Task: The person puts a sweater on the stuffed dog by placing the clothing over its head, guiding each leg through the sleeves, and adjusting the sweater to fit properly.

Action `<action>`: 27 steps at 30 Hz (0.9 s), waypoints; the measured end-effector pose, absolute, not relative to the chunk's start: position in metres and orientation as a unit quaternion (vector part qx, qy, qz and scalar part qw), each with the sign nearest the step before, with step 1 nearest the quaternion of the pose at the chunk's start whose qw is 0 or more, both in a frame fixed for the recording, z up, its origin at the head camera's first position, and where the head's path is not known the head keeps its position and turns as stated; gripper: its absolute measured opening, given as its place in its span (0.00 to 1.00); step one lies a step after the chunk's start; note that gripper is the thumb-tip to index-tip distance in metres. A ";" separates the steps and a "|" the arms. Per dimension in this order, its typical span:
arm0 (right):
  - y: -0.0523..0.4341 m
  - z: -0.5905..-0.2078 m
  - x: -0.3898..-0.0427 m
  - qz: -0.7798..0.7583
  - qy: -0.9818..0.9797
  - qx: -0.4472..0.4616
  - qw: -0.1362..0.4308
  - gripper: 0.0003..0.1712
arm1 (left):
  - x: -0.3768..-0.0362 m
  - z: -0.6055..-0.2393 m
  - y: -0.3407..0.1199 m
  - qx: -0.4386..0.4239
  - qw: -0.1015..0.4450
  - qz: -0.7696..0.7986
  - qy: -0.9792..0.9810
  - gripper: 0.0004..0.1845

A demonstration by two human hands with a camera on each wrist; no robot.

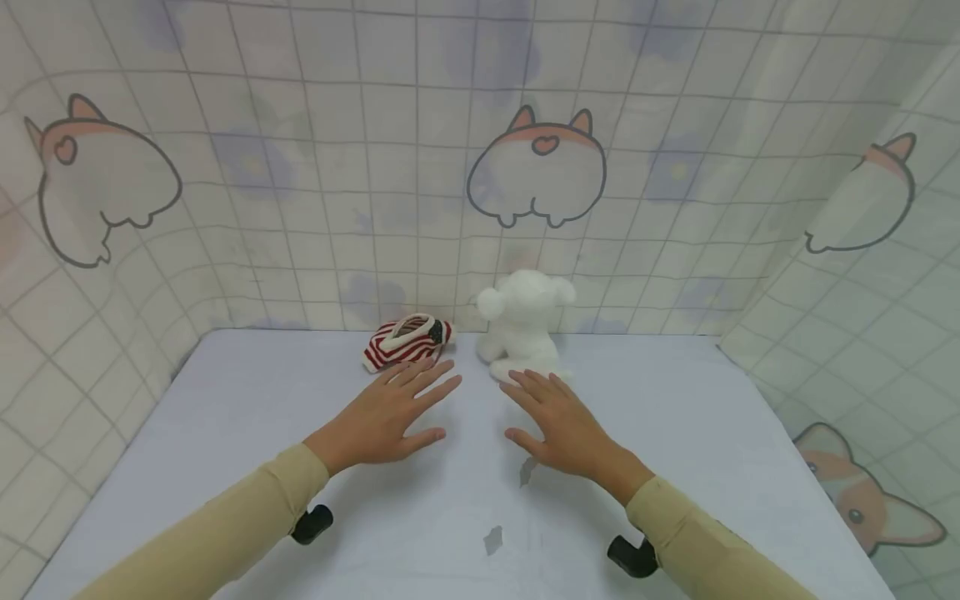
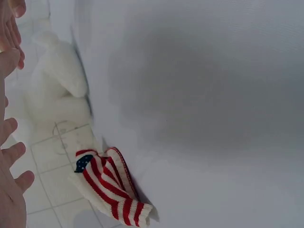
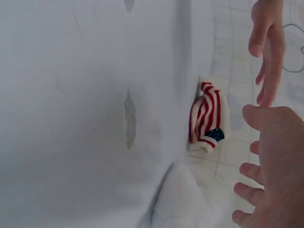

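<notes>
Both hands hover over the white table with fingers spread, holding nothing. My left hand [image 1: 385,417] is nearest to a small knitted garment [image 1: 397,343] with red and cream stripes and a dark blue starred patch. The garment lies crumpled at the back of the table; the left wrist view shows its stripes [image 2: 111,183] more fully. My right hand [image 1: 558,425] is in front of a white plush toy animal [image 1: 525,321], which sits upright with rounded ears. Its fingertips overlap the toy's lower part in the head view, but contact cannot be told.
A white tabletop [image 1: 247,392] carries grey worn patches [image 1: 492,540] near the front. A curtain [image 1: 405,183] with a grid and cartoon corgi prints encloses the back and sides. Dark wrist devices [image 1: 312,525] hang under both sleeves.
</notes>
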State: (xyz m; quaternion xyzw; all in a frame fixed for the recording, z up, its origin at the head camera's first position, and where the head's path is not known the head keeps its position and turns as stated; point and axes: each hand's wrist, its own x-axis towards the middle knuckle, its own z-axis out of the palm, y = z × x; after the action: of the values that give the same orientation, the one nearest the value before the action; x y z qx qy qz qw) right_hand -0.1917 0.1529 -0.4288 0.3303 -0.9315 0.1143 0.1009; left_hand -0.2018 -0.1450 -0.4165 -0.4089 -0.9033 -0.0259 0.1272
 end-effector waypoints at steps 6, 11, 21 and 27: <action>0.159 -0.430 -0.196 0.122 -0.932 0.320 0.118 0.36 | -0.207 -0.417 -0.145 -0.412 0.128 -0.035 -0.901 0.38; 0.162 -0.431 -0.198 0.126 -0.934 0.310 0.123 0.36 | -0.211 -0.415 -0.143 -0.419 0.135 -0.043 -0.897 0.38; 0.173 -0.434 -0.208 0.126 -0.943 0.282 0.124 0.36 | -0.224 -0.418 -0.133 -0.431 0.145 -0.053 -0.889 0.37; 0.178 -0.435 -0.215 0.131 -0.946 0.272 0.122 0.36 | -0.231 -0.423 -0.129 -0.426 0.147 -0.059 -0.891 0.37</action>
State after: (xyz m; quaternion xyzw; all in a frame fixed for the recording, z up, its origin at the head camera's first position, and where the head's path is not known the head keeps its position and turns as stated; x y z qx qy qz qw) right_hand -0.2152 0.1785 -0.4354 0.2718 -0.9456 0.1309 0.1218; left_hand -0.2310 -0.1289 -0.4226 -0.4256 -0.8909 -0.0589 0.1474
